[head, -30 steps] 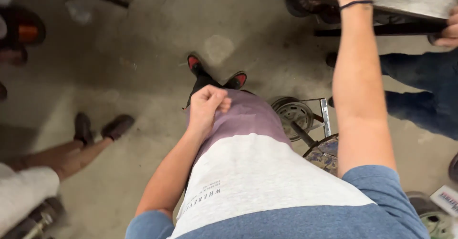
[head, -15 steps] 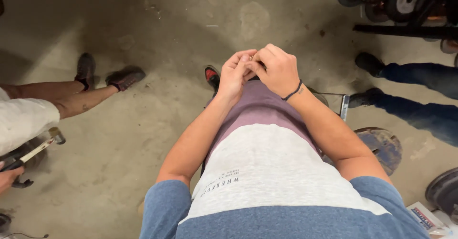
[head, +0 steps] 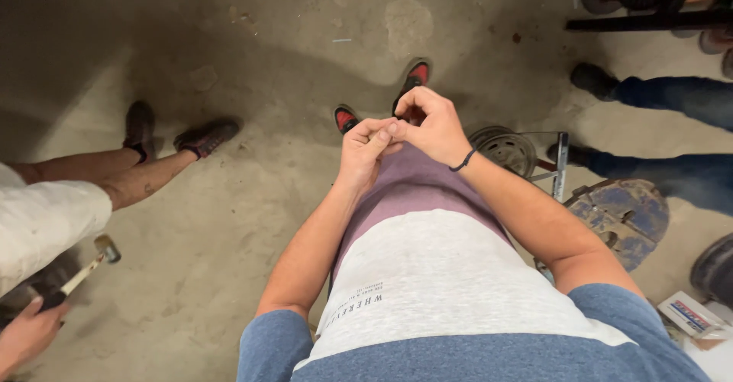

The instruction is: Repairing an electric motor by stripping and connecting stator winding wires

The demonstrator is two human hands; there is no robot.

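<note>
Co-worker w/ hammer (head: 92, 264) left, wheel (head: 505, 148) + blue disc (head: 622, 215) right

Seen from above, two bare hands of the wearer met in front of the body: a left hand (head: 365, 147) and a right hand (head: 431, 122), with one dark wristband (head: 463, 161) on the right wrist. Two red-and-black shoes (head: 416, 77) stood below them on the floor. Two other people stood nearby, each showing two feet. One co-worker's hand (head: 27, 335) held one hammer (head: 80, 275). One small metal wheel (head: 505, 147) and one blue disc (head: 620, 212) lay at right.
</note>
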